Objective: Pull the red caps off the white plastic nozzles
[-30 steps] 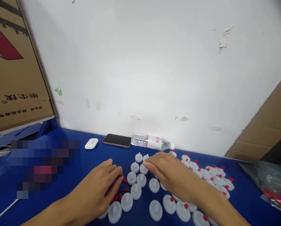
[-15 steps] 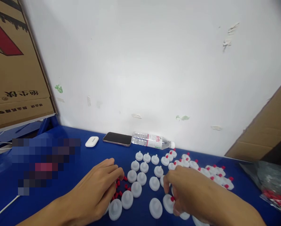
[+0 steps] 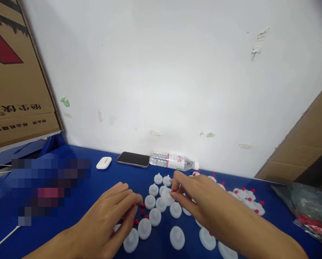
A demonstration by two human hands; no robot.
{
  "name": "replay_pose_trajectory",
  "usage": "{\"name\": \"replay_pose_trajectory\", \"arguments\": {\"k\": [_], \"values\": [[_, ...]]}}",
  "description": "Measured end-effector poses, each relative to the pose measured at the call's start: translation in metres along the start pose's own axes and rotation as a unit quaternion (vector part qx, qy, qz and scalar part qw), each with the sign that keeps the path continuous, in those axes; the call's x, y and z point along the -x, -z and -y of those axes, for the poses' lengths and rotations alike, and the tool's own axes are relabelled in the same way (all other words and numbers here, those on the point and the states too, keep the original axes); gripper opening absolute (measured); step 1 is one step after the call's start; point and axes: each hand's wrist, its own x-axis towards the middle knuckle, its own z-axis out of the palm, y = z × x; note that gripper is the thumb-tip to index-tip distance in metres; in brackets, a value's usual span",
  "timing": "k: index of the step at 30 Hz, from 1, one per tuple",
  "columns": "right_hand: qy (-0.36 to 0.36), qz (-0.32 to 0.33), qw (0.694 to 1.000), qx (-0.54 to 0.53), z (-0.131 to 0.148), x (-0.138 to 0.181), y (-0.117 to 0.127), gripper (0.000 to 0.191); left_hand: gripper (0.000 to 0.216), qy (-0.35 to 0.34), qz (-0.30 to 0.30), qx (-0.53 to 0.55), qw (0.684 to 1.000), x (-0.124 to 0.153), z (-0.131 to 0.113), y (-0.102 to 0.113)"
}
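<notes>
Several white plastic caps [image 3: 155, 216] stand on the blue table [image 3: 91, 194]; those at the right [image 3: 251, 203] carry small red plugs. My right hand [image 3: 197, 199] reaches over the caps with fingertips pinched on a small red plug at a white cap [image 3: 167, 196]. My left hand [image 3: 111, 214] lies palm down on the table, its fingers curled over a scatter of loose red plugs [image 3: 139, 212].
A phone [image 3: 133, 159], a white earbud case [image 3: 104, 163] and a lying water bottle [image 3: 173, 161] sit along the white wall. Cardboard boxes [image 3: 14, 75] lean at left and right. A plastic bag [image 3: 310, 212] with red parts lies at right. A white cable [image 3: 1, 241] runs at left.
My right hand drew back toward me over the nearer caps, then reached forward again to a cap in the middle with a red plug. My left hand has stayed over the red plugs.
</notes>
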Motion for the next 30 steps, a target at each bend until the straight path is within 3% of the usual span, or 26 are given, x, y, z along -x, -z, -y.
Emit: {"name": "replay_pose_trajectory", "arguments": {"k": [5, 9, 12, 18, 25, 28, 30], "values": [[0.02, 0.022, 0.997, -0.065, 0.028, -0.004, 0.003, 0.009, 0.021, -0.003, -0.024, 0.012, 1.0, 0.005, 0.0, -0.006], [0.086, 0.042, 0.993, -0.07, 0.042, -0.009, 0.001, 0.007, 0.006, -0.014, 0.012, 0.009, 1.0, 0.005, 0.005, -0.01], [0.143, 0.014, 0.989, -0.03, 0.045, -0.012, -0.007, 0.006, 0.016, -0.044, 0.022, -0.007, 0.999, 0.003, 0.007, -0.011], [0.232, -0.044, 0.964, -0.119, 0.043, -0.018, -0.026, 0.005, 0.012, -0.068, -0.002, -0.015, 0.998, 0.0, -0.001, -0.003], [0.243, -0.075, 0.962, -0.101, 0.045, -0.019, -0.037, 0.011, 0.013, -0.097, -0.032, -0.017, 0.995, -0.003, -0.007, 0.001], [0.242, -0.058, 0.965, -0.088, 0.047, -0.018, -0.035, 0.011, 0.013, -0.093, -0.01, 0.013, 0.996, -0.001, -0.005, 0.001], [0.221, -0.038, 0.969, -0.102, 0.049, -0.017, -0.033, 0.023, 0.013, -0.096, -0.002, 0.033, 0.995, 0.001, -0.004, 0.003]]}}
